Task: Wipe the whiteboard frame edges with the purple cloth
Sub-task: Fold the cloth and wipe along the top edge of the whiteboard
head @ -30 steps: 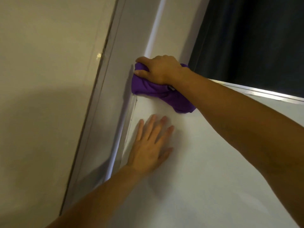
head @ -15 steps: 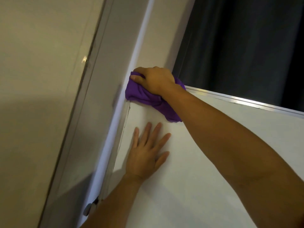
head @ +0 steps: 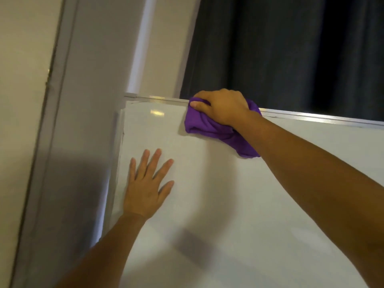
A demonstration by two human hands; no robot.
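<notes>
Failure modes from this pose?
1. The right hand bunches the purple cloth on the top frame edge; the loose tail hangs on the board face, so it may drag there and miss the rail.
2. The left hand lies flat on the whiteboard, likely leaving prints.

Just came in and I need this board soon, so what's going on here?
A person is cleaning the whiteboard's frame. Their right hand grips a bunched purple cloth and presses it against the top frame edge, a little way in from the top-left corner. Their left hand lies flat on the whiteboard surface with fingers spread, near the left frame edge. The top edge to the right of the cloth is bare, with a dark curtain behind it.
</notes>
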